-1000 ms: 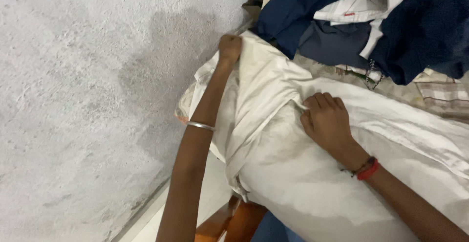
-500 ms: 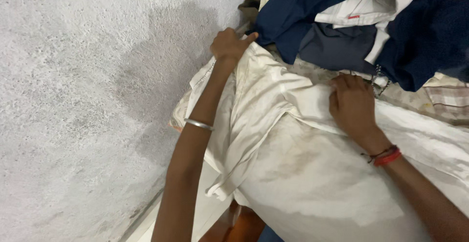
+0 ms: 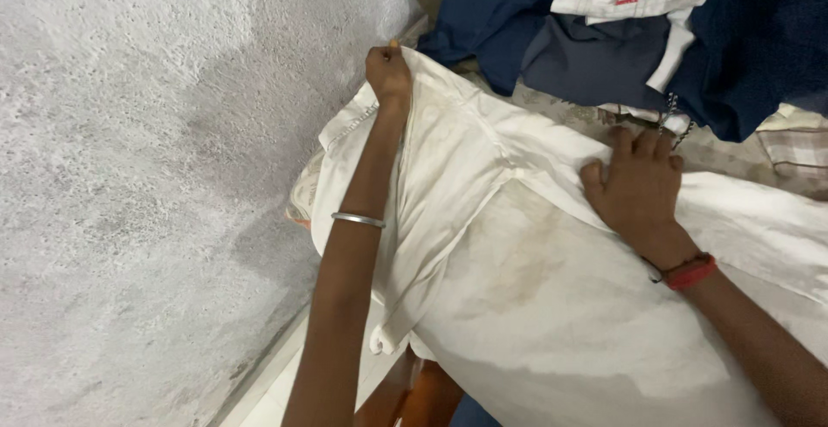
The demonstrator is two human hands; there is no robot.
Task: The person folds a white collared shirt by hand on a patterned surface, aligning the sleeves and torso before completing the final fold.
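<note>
The left hand is up at the far edge of the white shirt, fingers pinched shut on a fold of the cloth right where it meets the grey wall — and the right hand lies flat on the shirt near the collar end, fingers spread and together pressing it down, gripping nothing. The shirt itself is laid across the work surface in front of the person, one sleeve with its cuff hanging off the near edge. By the look of it this is the spreading and smoothing step, with one edge drawn taut against the pinned middle. The next move would call for an even pull from the left while the right keeps its pressure, or the cloth will bunch. Crowding the far side is a heap of dark blue clothes, with a small metal chain dangling just beside the right fingers — that pile leaves little room to slide the shirt further up. A silver bangle rings the left wrist, a red band the right.
</note>
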